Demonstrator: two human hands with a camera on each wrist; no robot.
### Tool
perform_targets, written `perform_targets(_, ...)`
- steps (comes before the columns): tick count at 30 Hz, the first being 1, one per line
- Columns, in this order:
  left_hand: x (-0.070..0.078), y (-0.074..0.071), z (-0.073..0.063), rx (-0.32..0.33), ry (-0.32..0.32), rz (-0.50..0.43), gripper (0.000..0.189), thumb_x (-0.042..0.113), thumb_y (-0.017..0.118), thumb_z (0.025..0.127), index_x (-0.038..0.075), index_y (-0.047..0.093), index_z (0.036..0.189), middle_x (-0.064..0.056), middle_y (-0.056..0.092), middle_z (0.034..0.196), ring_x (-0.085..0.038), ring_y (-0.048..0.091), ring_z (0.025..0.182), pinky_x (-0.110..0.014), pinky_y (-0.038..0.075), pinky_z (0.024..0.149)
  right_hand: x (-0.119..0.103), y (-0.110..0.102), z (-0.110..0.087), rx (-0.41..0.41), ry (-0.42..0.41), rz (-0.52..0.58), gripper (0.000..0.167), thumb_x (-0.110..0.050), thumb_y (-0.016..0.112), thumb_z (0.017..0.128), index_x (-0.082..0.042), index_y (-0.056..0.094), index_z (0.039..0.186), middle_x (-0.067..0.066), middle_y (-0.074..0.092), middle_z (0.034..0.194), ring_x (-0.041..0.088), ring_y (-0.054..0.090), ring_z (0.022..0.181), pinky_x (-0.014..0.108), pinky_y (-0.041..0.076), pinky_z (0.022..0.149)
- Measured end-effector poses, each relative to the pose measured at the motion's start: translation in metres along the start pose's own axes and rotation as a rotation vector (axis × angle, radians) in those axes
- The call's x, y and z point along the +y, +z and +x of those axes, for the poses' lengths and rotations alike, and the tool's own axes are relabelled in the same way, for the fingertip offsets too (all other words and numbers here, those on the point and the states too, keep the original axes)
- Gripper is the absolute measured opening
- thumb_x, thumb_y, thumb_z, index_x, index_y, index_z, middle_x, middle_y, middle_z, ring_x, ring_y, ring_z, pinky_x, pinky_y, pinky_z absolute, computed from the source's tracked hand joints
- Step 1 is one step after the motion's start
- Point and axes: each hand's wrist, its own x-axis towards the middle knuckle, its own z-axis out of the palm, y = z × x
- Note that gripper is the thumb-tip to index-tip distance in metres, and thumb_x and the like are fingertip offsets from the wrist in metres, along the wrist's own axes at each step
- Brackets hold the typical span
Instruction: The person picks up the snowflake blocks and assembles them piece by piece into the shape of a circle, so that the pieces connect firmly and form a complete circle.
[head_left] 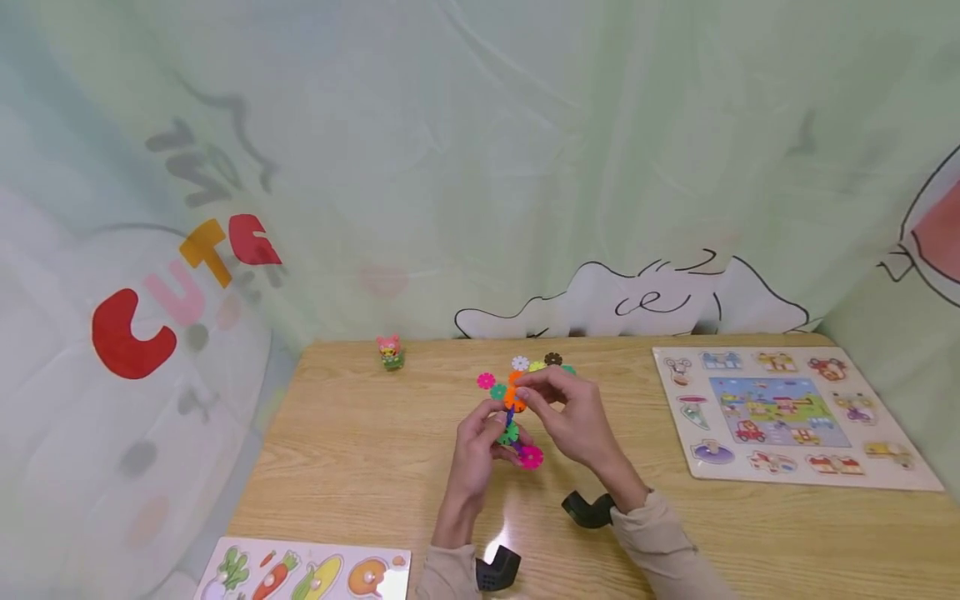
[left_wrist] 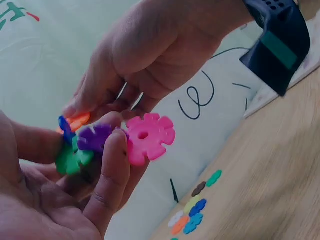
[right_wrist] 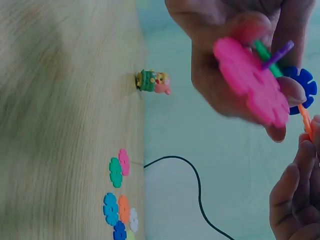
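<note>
My left hand grips a chain of notched plastic flower discs above the table. In the left wrist view the chain shows a pink disc, a purple disc, a green disc and a blue disc seen edge-on. With thumb and fingertips, my right hand pinches an orange disc at the chain's far end. The right wrist view has this orange disc against the blue disc; fingers partly hide where they meet.
Several loose flower discs lie behind the hands. A small pink-and-green figurine stands at the back left. A picture puzzle board lies at right, a vegetable puzzle board at front left. A fabric curtain hangs behind the table.
</note>
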Motion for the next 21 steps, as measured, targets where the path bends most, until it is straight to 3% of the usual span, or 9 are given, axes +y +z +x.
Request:
perform_targets(4,-0.003,-0.002,0.001,-0.032,-0.022,-0.09,0.029,0.008,0.039,0.108,-0.005,0.058,0.126,-0.001,0.071,0.08,-0.01,0.07,0.072,-0.027,0.061,0.063,0.0,0.005,-0.001,-0.013,-0.02,0.027,0.012,0.002,0.077,0.093,-0.004,0.077,0.103,0.009,0.077,0.096,0.018,0.072,0.078,0.021,0.062,0.073)
perform_targets(7,-0.007,-0.002,0.001,-0.018,-0.039,-0.195,0.03,0.004,0.038,0.104,0.003,0.062,0.122,0.001,0.07,0.081,-0.012,0.068,0.075,-0.026,0.059,0.06,0.0,0.008,-0.001,-0.031,-0.021,0.023,0.008,0.0,0.076,0.095,-0.005,0.079,0.1,0.006,0.076,0.094,0.016,0.07,0.077,0.024,0.062,0.071)
perform_targets(11,-0.009,0.001,0.002,0.071,-0.052,-0.311,0.027,0.0,0.036,0.098,0.011,0.06,0.104,-0.001,0.068,0.079,-0.015,0.066,0.073,-0.024,0.055,0.056,0.003,0.011,-0.002,-0.044,-0.014,0.0,0.006,-0.003,0.076,0.096,-0.006,0.08,0.099,0.003,0.075,0.091,0.013,0.064,0.074,0.027,0.061,0.067)
perform_targets(17,-0.01,0.003,0.003,0.147,-0.049,-0.31,0.024,0.017,0.035,0.109,0.013,0.055,0.095,-0.002,0.064,0.077,-0.016,0.062,0.072,-0.025,0.056,0.06,0.009,0.01,-0.001,-0.039,-0.016,-0.02,0.011,-0.005,0.077,0.096,-0.009,0.082,0.105,0.002,0.071,0.094,0.011,0.061,0.074,0.026,0.059,0.064)
perform_targets(21,-0.011,-0.001,0.005,0.178,-0.026,-0.273,0.024,0.023,0.041,0.114,0.012,0.051,0.095,-0.004,0.064,0.079,-0.017,0.063,0.068,-0.025,0.058,0.055,0.026,-0.005,0.003,-0.005,0.085,-0.114,0.019,-0.012,0.075,0.1,-0.01,0.08,0.118,0.007,0.072,0.105,0.017,0.065,0.08,0.026,0.059,0.069)
